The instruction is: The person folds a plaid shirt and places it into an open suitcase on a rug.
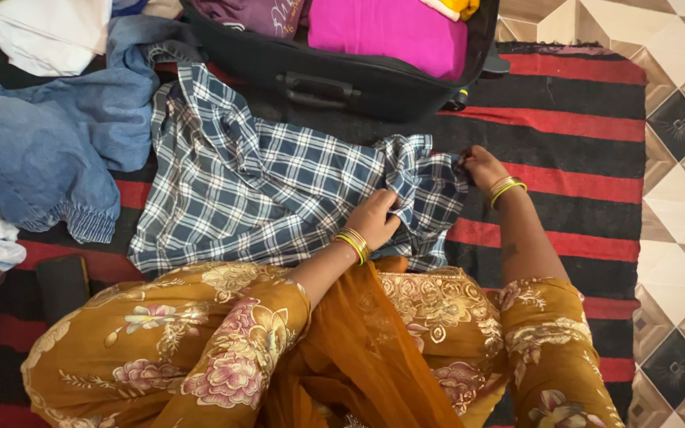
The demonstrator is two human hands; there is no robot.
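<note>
A blue-and-white plaid shirt (279, 186) lies spread on a red-and-black striped rug (580, 127), just in front of the person's knees. The left hand (374, 218) rests on the shirt near its middle, fingers curled and pinching a fold of the cloth. The right hand (479, 165) grips the bunched right edge of the same shirt, fingers closed on the fabric. Both wrists wear gold bangles. Beyond the shirt stands an open black suitcase (342, 79) holding a folded magenta garment (390, 32). To the left, blue denim jeans (49, 135) lie heaped beside the shirt, touching its edge. A patterned tiled floor (683, 119) borders the rug on the right.
</note>
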